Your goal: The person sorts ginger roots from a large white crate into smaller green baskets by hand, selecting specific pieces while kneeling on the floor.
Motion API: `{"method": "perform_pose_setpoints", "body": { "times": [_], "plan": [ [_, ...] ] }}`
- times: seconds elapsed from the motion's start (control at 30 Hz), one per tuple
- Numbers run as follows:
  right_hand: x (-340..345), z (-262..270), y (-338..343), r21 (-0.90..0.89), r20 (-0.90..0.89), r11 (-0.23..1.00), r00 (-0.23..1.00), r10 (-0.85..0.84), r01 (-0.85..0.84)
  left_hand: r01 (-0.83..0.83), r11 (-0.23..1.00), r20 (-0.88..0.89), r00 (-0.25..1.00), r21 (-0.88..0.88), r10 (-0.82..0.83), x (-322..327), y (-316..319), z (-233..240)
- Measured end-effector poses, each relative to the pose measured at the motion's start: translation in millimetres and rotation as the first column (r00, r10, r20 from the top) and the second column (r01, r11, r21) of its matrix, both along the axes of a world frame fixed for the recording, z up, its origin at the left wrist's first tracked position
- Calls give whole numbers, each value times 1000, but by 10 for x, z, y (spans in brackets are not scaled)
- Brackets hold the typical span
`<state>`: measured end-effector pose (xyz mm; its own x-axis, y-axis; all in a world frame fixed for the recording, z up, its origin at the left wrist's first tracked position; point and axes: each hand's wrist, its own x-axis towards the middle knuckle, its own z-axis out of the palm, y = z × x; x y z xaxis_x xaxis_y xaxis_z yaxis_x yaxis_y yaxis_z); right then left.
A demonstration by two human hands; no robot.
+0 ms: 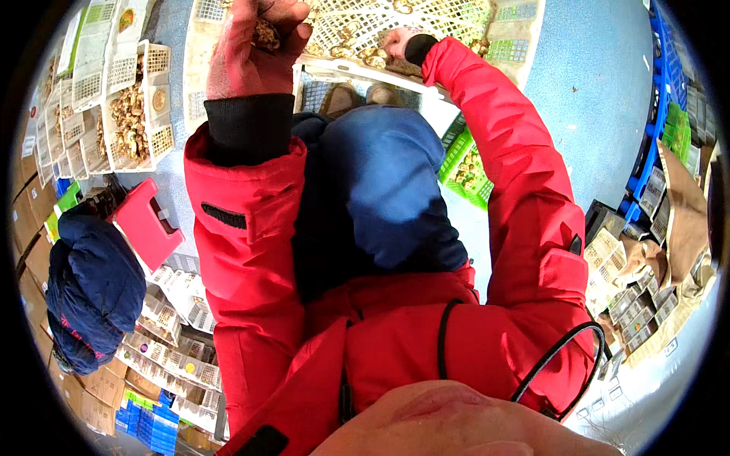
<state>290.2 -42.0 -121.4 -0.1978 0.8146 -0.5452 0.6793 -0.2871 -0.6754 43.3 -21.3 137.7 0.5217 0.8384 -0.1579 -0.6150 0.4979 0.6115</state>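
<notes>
My left hand (259, 48) is raised at the upper left, palm turned up, with fingers curled around a dark brown mushroom (266, 35), apparently a shiitake. Ahead of me is a white lattice plastic crate (365, 71), with brown-and-cream mushrooms (342, 51) scattered across its slatted bottom. Near the crate's front wall, my right hand (397, 42) reaches down beside a few of those mushrooms. Its fingertips are hidden, so I cannot tell whether it grips one.
White crates of mushrooms (130, 114) stand stacked at the left. A green basket (469, 171) holding mushrooms sits by my right knee. A red plastic stool (149, 222) and a person in a dark blue jacket (94, 285) are at the left. Blue pallets (664, 74) line the right.
</notes>
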Motion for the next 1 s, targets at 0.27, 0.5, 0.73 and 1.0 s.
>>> {"method": "perform_pose_setpoints", "body": {
  "times": [0.27,0.5,0.73,1.0],
  "plan": [
    [309,30,-63,34,-59,992,991,-123,125,45,999,82,996,-28,-43,300,16,9],
    [90,56,14,146,378,988,926,-6,-53,-19,1000,-38,999,-21,18,309,-20,53],
    [142,672,-92,-142,-629,864,630,-455,482,-85,996,-139,986,25,88,255,-71,132],
    [78,1276,-403,-289,-936,889,90,-340,354,-91,995,-47,995,-45,89,219,14,-51]
  ]
}}
